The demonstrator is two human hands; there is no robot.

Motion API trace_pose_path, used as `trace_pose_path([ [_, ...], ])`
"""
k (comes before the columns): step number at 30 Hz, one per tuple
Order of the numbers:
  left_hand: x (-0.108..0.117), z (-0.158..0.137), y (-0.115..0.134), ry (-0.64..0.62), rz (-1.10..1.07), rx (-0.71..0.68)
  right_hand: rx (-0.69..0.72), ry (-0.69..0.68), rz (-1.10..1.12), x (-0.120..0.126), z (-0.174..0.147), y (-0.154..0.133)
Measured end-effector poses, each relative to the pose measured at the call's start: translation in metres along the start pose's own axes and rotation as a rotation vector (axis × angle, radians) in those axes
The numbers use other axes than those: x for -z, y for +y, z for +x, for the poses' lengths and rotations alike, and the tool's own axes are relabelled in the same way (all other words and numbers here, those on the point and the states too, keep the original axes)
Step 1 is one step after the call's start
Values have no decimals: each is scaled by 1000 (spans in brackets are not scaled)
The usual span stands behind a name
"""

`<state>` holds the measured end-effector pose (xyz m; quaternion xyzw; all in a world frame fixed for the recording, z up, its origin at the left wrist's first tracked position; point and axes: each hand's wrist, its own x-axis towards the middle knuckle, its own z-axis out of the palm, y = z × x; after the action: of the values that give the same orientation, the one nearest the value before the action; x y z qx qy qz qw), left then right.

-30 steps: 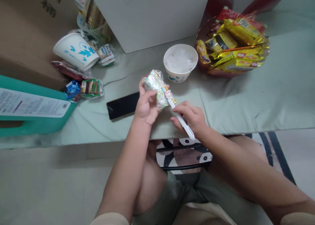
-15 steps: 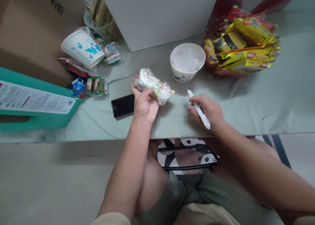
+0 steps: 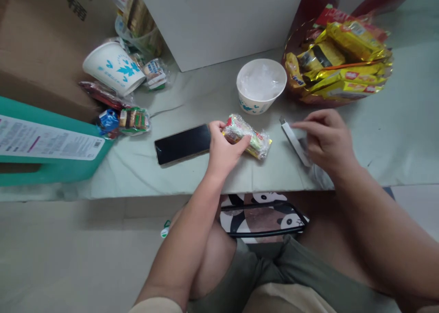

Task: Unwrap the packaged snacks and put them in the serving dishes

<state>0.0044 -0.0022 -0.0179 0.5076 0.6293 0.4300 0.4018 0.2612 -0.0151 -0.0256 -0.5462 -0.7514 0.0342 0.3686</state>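
Note:
My left hand (image 3: 222, 148) is closed around one end of a snack pack (image 3: 252, 138) in clear, crinkled wrapping, low over the table. Right of it, a white utility knife (image 3: 295, 144) lies slantwise on the cloth, its tip toward the paper tub. My right hand (image 3: 329, 139) is over the knife's right side, fingers partly bent and apart, a fingertip close to the handle; whether it touches is unclear. Behind both hands stands a white paper tub (image 3: 259, 105) with a clear plastic lining. A black phone (image 3: 181, 145) lies left of my left hand.
A round basket (image 3: 338, 100) of yellow-wrapped snacks stands at the back right. At the left are a tipped paper tub (image 3: 113, 68), small snack packs (image 3: 135, 120), a green carton (image 3: 51, 144) and a cardboard box (image 3: 44, 52). A white box (image 3: 222, 25) stands behind.
My left hand has moved right and lower with the snack pack, uncovering more of the phone. My right hand has let go of the utility knife, which now lies on the table.

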Motion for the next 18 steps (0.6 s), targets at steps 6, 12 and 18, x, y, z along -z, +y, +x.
trace_pose_path([
  [6, 4, -2, -1, 56, 320, -200, -278, -30, 263, 5, 1, -33],
  [12, -2, 4, -3, -91, 441, -492, -130, -166, 212, -5, -3, -54],
  [18, -2, 8, 1, -89, 479, -490, 185, -312, 135, -23, -6, -61],
])
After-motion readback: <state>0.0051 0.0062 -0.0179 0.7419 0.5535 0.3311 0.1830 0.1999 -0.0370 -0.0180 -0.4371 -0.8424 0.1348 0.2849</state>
